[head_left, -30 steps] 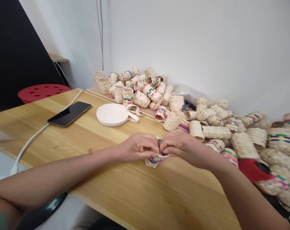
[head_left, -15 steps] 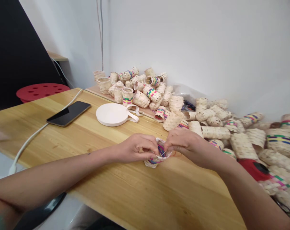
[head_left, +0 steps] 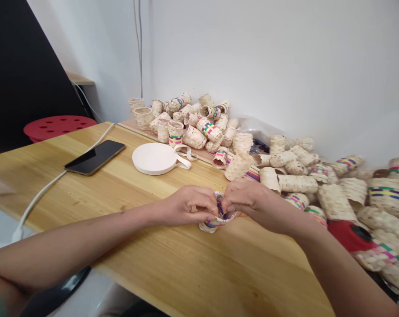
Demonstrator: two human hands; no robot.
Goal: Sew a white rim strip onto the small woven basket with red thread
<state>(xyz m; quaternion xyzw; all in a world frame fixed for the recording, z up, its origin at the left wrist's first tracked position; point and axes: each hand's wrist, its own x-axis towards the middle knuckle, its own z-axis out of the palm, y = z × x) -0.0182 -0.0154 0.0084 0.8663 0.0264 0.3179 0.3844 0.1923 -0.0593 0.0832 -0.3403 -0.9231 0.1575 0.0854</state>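
- At the far left of the pine table, beyond its back corner: a red stool (head_left: 59,127) with round holes in its seat.
- Left part of the table (head_left: 173,264): a smartphone (head_left: 94,157), lying face up, with a white charging cable (head_left: 44,189) running along the tabletop.
- Centre, toward the back edge: a flat coil of white strapping (head_left: 155,158), its loose end curling out to the right.
- Along the back edge: a heap of woven bark cylinders (head_left: 194,136), many with coloured bands, on a wooden board (head_left: 133,123).
- Centre, near the middle of the tabletop: a small woven bark basket (head_left: 215,226) with pink, blue and green bands, resting on the wood between both hands.
- Left hand (head_left: 189,206): fingers curled closed, grasping the basket's rim.
- Right hand (head_left: 252,202): fingertips pinched at the same rim, touching the left hand. Anything held inside the pinch is hidden.
- Far right, past the table's edge: a larger pile of woven bark cylinders (head_left: 334,198) and a red spool (head_left: 349,235).
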